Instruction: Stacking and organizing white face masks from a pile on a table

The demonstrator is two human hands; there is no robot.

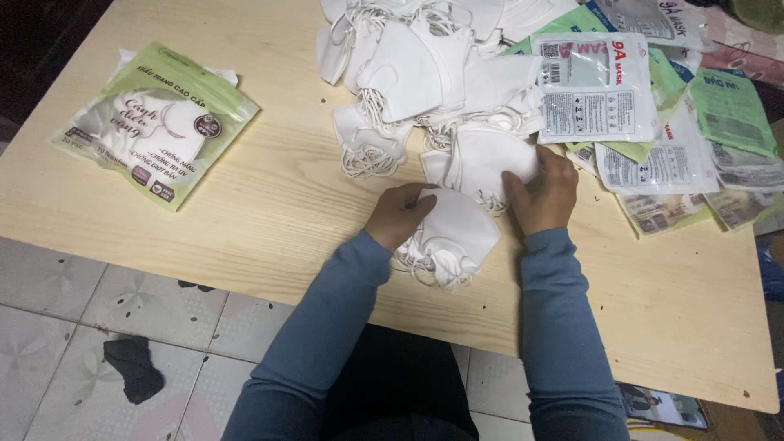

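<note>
My left hand grips a small stack of folded white face masks near the front of the wooden table. Their ear loops hang out below the stack. My right hand rests on another white mask at the near edge of a big loose heap of white masks. Both arms wear blue sleeves.
A filled green and clear mask pouch lies at the table's left. Several flat empty pouches are piled at the right back. The tiled floor below holds a dark cloth.
</note>
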